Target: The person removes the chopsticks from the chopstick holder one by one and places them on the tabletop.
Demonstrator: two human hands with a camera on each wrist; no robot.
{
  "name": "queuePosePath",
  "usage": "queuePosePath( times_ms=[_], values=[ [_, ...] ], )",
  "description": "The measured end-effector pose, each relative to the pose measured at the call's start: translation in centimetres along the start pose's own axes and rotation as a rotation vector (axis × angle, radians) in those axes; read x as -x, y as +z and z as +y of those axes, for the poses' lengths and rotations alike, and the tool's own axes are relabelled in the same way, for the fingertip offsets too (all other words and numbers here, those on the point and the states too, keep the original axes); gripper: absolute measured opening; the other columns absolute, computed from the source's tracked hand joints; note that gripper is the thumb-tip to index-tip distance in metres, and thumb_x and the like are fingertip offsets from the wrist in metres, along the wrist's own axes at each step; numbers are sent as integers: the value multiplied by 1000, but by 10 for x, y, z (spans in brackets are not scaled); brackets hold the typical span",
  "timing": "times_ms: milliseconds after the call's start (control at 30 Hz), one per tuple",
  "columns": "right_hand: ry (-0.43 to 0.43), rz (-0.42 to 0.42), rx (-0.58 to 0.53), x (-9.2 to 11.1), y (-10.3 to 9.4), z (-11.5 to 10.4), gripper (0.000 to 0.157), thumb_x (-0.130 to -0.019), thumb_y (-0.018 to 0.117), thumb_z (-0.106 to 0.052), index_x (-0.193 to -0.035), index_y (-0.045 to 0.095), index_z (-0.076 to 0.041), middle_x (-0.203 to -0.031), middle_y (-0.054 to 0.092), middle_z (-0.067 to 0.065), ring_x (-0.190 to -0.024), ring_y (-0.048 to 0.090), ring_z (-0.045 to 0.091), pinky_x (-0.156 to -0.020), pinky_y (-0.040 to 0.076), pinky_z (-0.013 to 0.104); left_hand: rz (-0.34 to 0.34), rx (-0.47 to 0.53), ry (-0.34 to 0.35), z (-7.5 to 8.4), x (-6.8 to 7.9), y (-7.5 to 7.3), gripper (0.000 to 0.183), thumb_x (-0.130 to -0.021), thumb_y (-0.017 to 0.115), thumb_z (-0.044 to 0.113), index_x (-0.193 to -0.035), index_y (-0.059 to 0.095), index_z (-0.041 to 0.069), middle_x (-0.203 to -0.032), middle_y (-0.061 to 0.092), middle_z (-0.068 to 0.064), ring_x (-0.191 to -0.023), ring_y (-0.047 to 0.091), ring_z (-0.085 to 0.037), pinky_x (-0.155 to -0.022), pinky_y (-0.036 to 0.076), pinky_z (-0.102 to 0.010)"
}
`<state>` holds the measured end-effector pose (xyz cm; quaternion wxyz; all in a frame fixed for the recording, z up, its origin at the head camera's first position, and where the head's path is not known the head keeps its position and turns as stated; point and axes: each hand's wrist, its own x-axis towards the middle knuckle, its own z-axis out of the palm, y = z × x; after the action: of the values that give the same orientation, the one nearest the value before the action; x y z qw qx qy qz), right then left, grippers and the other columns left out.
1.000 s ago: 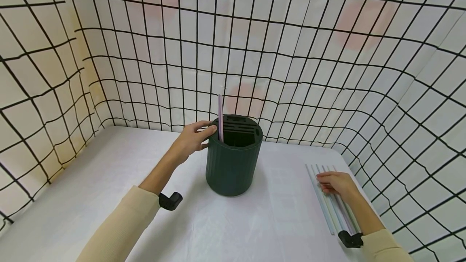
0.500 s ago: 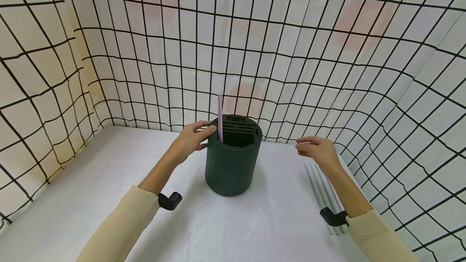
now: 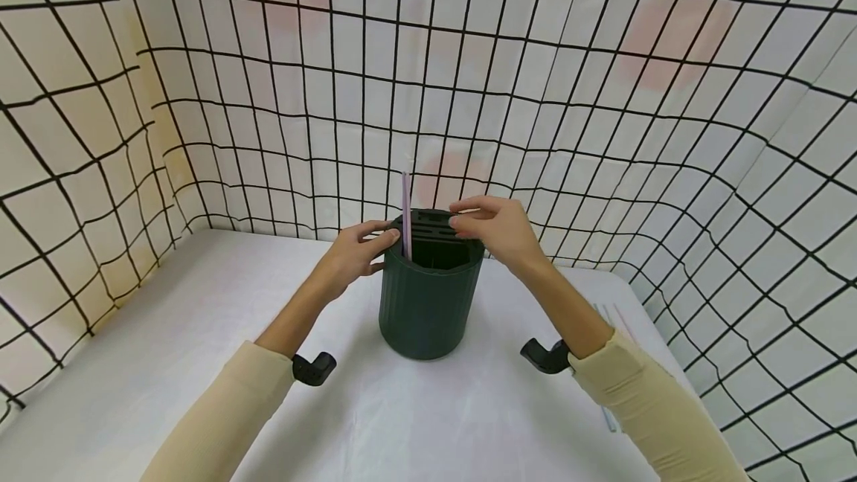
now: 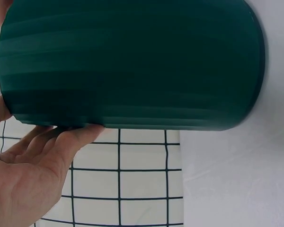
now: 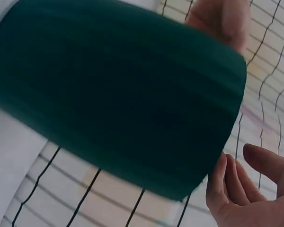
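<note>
A dark green ribbed utensil holder (image 3: 428, 311) with slots and a wider opening in its top stands upright on the white table. My left hand (image 3: 352, 253) holds its left rim, thumb at the top edge and fingers along the side, as the left wrist view (image 4: 35, 175) also has it. Lilac straw-like sticks (image 3: 406, 218) lean up out of the wide opening at the left. Over the holder's right rim is my right hand (image 3: 498, 231); in the right wrist view its thumb stands apart from the fingers (image 5: 217, 187), and nothing shows between them.
Several pale straw-like sticks (image 3: 626, 322) lie at the right of the table, mostly hidden under my right forearm. Black wire mesh (image 3: 361, 110) rises behind and at both sides. A black wrist mount (image 3: 545, 357) sits on each wrist.
My right hand has risen from the sticks at the right and moved left to the holder's right rim. The left hand and the holder have stayed in place.
</note>
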<state>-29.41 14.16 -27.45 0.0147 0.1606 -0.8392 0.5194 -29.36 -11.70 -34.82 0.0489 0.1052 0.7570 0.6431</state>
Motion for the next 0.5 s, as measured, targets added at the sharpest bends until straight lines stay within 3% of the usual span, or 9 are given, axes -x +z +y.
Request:
queuePosePath(
  times_ms=[167, 300, 500],
  values=[
    [-30, -56, -3, -8, 25, -9, 31, -95, 73, -19, -123, 71, -6, -121, 73, 13, -103, 74, 32, -95, 60, 40, -11, 0, 4, 2, 0, 1, 54, -102, 60, 41, -147, 53, 12, -144, 57, -13, -128, 62, -30, -106, 53, -47],
    [-49, -94, 5, -11, 40, -9, 28, -95, 73, -19, -120, 73, -7, -116, 75, 13, -104, 72, 36, -94, 60, 46, -15, 2, 2, 3, 1, 1, 51, -102, 60, 41, -145, 54, 14, -142, 58, -11, -128, 62, -29, -106, 53, -46],
    [-45, -81, 49, -13, 52, -6, 24, -94, 74, -21, -117, 75, -12, -112, 76, 7, -109, 69, 25, -98, 57, 44, -11, 2, -11, 4, 2, 0, 52, -102, 60, 41, -146, 53, 13, -143, 56, -11, -129, 61, -28, -106, 53, -47]
  ],
)
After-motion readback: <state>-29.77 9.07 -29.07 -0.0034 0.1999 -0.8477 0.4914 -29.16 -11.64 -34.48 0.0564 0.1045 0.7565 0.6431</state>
